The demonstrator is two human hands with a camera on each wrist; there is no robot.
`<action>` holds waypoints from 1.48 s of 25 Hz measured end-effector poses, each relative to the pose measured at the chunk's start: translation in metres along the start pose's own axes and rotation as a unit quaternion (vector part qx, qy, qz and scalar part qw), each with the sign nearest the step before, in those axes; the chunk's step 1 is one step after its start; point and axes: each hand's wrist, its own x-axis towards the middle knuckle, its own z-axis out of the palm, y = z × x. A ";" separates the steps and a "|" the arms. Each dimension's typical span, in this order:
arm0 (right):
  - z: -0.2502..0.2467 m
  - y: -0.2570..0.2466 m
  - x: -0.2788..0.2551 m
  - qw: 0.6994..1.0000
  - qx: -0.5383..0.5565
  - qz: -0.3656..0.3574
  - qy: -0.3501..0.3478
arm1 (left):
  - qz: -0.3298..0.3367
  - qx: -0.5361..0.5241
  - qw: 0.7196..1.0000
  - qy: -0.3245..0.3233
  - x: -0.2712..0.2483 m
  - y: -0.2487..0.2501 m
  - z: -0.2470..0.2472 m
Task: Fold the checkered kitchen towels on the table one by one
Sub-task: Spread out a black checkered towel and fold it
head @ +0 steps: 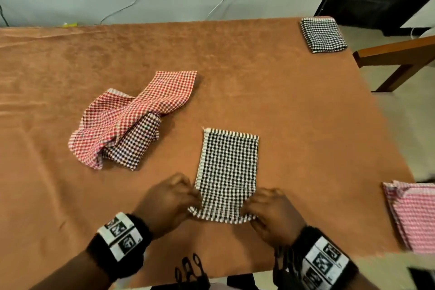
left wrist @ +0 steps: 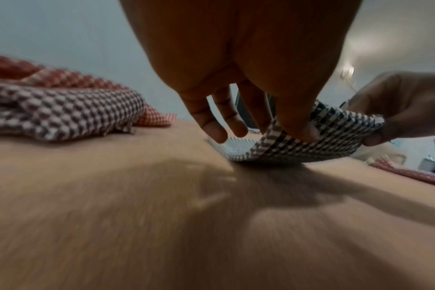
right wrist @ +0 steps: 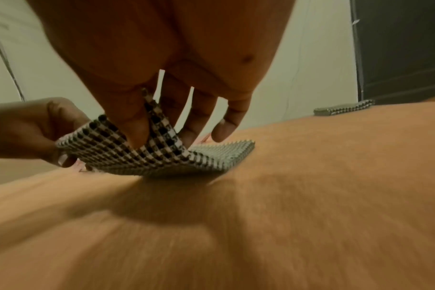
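Since soft and light, sagging between grips, best taken at both near corners of the black-and-white towel (head: 227, 172), lying near centre on the table (head: 294, 106). Left hand (head: 168, 202) pinching the near-left corner, right hand (head: 273, 212) pinching the near-right, near edge lifted. Counted: five towels; folded black-and-white towel (head: 323, 35) far right, pink folded towel (head: 414, 214) near right, red towel (head: 141, 110) crumpled over dark checkered towel (head: 134, 143) at left.

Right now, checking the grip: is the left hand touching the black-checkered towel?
Touching. The left wrist view shows the left hand pinching the black-checkered towel's raised near corner.
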 end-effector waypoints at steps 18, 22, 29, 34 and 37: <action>0.002 0.058 0.094 0.893 0.256 0.322 0.184 | -0.314 -0.267 0.903 0.119 0.115 -0.050 -0.003; 0.003 0.056 0.099 0.919 0.155 0.328 0.157 | -0.341 -0.161 0.919 0.110 0.126 -0.050 0.001; 0.000 0.013 0.080 0.969 -0.001 0.233 0.081 | -0.117 0.056 0.991 -0.016 0.101 0.012 0.006; 0.038 0.014 0.081 0.970 -0.084 0.223 -0.047 | -0.091 0.146 0.977 -0.124 0.094 -0.012 0.046; 0.046 0.024 0.079 0.967 -0.104 0.224 -0.057 | -0.123 0.169 0.969 -0.135 0.092 -0.012 0.053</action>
